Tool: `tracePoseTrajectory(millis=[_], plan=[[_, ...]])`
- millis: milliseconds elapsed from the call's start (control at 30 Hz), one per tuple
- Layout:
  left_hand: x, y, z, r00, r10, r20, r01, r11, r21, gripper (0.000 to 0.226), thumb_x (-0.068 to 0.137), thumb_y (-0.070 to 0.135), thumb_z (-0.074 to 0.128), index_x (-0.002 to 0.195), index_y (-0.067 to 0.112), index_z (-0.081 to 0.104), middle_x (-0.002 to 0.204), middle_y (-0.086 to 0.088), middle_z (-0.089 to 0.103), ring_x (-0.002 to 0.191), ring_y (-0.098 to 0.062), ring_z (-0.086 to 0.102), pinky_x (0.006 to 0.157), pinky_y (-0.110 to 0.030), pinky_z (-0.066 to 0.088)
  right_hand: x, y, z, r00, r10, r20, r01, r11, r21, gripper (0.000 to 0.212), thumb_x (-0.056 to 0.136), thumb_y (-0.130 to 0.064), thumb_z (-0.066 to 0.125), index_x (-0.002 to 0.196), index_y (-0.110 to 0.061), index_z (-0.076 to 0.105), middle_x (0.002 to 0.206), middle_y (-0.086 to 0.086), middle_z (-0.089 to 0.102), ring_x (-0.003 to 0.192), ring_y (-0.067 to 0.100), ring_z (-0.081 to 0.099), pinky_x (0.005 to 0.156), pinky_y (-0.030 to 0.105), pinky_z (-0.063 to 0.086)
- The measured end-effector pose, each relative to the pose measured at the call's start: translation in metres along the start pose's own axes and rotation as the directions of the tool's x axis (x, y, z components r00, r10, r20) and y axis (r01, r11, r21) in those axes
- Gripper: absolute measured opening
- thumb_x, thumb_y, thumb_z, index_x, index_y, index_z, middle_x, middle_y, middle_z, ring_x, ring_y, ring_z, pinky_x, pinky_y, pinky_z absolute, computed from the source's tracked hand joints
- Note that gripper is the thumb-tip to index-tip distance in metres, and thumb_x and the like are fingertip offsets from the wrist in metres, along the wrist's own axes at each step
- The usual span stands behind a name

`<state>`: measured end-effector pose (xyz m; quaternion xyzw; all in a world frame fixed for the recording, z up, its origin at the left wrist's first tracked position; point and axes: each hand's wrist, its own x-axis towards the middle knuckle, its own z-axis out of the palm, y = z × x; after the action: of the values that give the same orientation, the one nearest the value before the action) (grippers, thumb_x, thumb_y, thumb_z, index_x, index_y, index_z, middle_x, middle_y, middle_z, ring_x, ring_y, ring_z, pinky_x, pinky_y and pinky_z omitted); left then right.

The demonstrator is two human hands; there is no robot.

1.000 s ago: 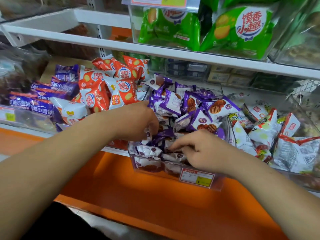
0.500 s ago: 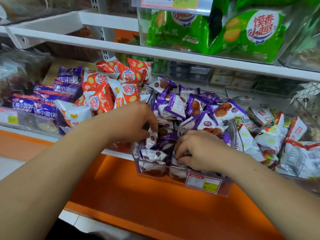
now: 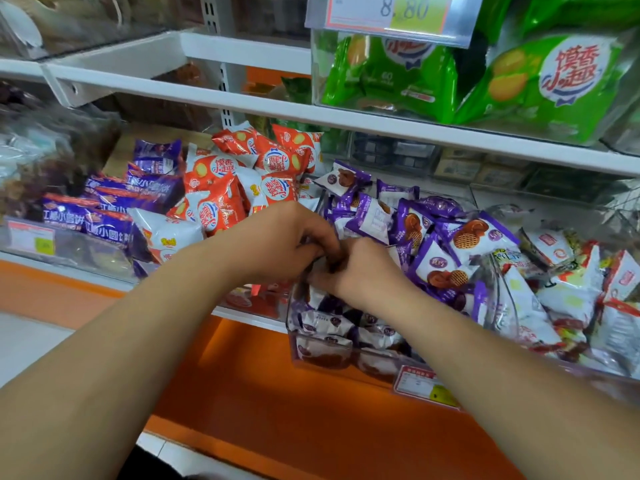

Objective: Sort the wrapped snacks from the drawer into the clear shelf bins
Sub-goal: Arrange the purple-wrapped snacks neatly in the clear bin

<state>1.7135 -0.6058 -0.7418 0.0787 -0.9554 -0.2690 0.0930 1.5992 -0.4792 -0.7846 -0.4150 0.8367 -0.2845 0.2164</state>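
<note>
My left hand [image 3: 291,247] and right hand [image 3: 363,275], fingers curled, touch each other above the clear plastic shelf bin [image 3: 295,344] heaped with purple-and-white wrapped snacks [image 3: 446,251]. I cannot tell whether either grasps a packet. Orange-and-white snack packets [image 3: 221,188] lie just beside, to the left.

Middle bin [image 3: 322,355]: on the lower shelf [image 3: 242,315], packs [image 3: 464,237] heaped in it.
Left bin [image 3: 86,247]: beside it, to the left.
Right bin [image 3: 509,306]: against its right side.
Top bin [image 3: 317,71]: on the upper shelf [image 3: 242,102], above.
Hands: left hand [image 3: 280,240] and right hand [image 3: 360,271] touching, over the middle bin's front.
</note>
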Motion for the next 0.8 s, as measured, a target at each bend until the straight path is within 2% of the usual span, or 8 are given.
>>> tracePoseTrajectory(millis=[67, 200, 267, 367, 433, 567, 700, 800], plan=[[-0.001, -0.003, 0.0, 1.0, -0.004, 0.0, 0.004, 1.0, -0.006, 0.031, 0.095, 0.006, 0.062, 0.107, 0.029, 0.08, 0.106, 0.018, 0.074, 0.097, 0.003, 0.067, 0.087, -0.02, 0.055, 0.0, 0.001, 0.001, 1.0, 0.001, 0.009, -0.001, 0.999, 0.032, 0.02, 0.08, -0.03, 0.079, 0.086, -0.034, 0.06, 0.08, -0.008, 0.067, 0.076, 0.01, 0.065, 0.061, 0.027, 0.05], [-0.001, -0.004, 0.001, 1.0, -0.026, -0.003, 0.026, 1.0, 0.002, 0.029, 0.096, 0.009, 0.064, 0.11, 0.031, 0.079, 0.108, 0.017, 0.074, 0.096, 0.001, 0.067, 0.088, -0.024, 0.057, -0.01, 0.014, -0.021, 0.998, 0.053, 0.044, -0.059, 0.987, 0.149, 0.038, 0.081, -0.016, 0.084, 0.109, -0.03, 0.063, 0.086, -0.007, 0.069, 0.074, 0.005, 0.064, 0.057, 0.014, 0.045], [0.0, -0.004, 0.001, 1.0, -0.031, -0.002, 0.031, 0.999, 0.015, 0.028, 0.096, 0.011, 0.065, 0.11, 0.032, 0.078, 0.109, 0.016, 0.074, 0.097, -0.001, 0.067, 0.088, -0.026, 0.057, -0.016, 0.022, -0.034, 0.997, 0.067, 0.043, -0.075, 0.965, 0.251, 0.043, 0.082, -0.008, 0.084, 0.115, -0.028, 0.066, 0.088, -0.002, 0.074, 0.074, 0.01, 0.069, 0.062, 0.022, 0.055], [0.002, -0.003, 0.001, 0.999, -0.033, -0.007, 0.033, 0.999, 0.024, 0.027, 0.096, 0.014, 0.067, 0.113, 0.033, 0.077, 0.109, 0.015, 0.073, 0.097, -0.003, 0.067, 0.088, -0.031, 0.058, -0.023, 0.032, -0.043, 0.995, 0.084, 0.05, -0.098, 0.904, 0.416, 0.038, 0.083, 0.002, 0.08, 0.106, -0.026, 0.068, 0.076, -0.002, 0.073, 0.069, 0.019, 0.07, 0.069, 0.041, 0.061], [0.003, -0.001, 0.001, 0.999, -0.029, -0.022, 0.03, 0.999, 0.03, 0.028, 0.095, 0.017, 0.069, 0.117, 0.033, 0.074, 0.111, 0.015, 0.073, 0.1, -0.004, 0.066, 0.09, -0.032, 0.058, -0.027, 0.036, -0.044, 0.996, 0.065, 0.061, -0.086, 0.884, 0.46, 0.041, 0.086, 0.003, 0.076, 0.111, -0.028, 0.066, 0.069, -0.004, 0.068, 0.064, 0.018, 0.065, 0.067, 0.037, 0.056], [0.003, 0.007, 0.003, 0.999, -0.019, -0.044, 0.019, 1.0, -0.013, 0.038, 0.094, 0.029, 0.072, 0.131, 0.033, 0.066, 0.12, 0.017, 0.07, 0.109, 0.002, 0.064, 0.097, -0.024, 0.054, -0.034, 0.035, -0.043, 0.997, 0.052, 0.057, -0.074, 0.849, 0.522, 0.044, 0.09, 0.003, 0.072, 0.124, -0.023, 0.061, 0.075, -0.004, 0.071, 0.069, 0.017, 0.066, 0.069, 0.031, 0.054], [0.001, 0.011, 0.006, 1.0, -0.018, -0.024, 0.017, 0.998, -0.057, 0.043, 0.092, 0.041, 0.071, 0.134, 0.034, 0.064, 0.121, 0.015, 0.071, 0.109, 0.005, 0.063, 0.096, -0.025, 0.054, -0.041, 0.028, -0.047, 0.999, 0.04, 0.012, -0.04, 0.836, 0.547, 0.048, 0.086, 0.002, 0.077, 0.124, -0.023, 0.06, 0.091, 0.003, 0.076, 0.079, 0.03, 0.073, 0.074, 0.036, 0.06], [0.0, 0.014, 0.005, 1.0, -0.013, 0.022, 0.013, 1.0, 0.0, 0.04, 0.091, 0.041, 0.073, 0.13, 0.034, 0.066, 0.116, 0.014, 0.071, 0.103, 0.0, 0.065, 0.092, -0.03, 0.055, -0.044, 0.026, -0.048, 0.996, 0.03, -0.083, 0.021, 0.836, 0.549, 0.047, 0.082, -0.002, 0.082, 0.115, -0.028, 0.063, 0.092, -0.001, 0.078, 0.081, 0.021, 0.075, 0.072, 0.033, 0.057]])
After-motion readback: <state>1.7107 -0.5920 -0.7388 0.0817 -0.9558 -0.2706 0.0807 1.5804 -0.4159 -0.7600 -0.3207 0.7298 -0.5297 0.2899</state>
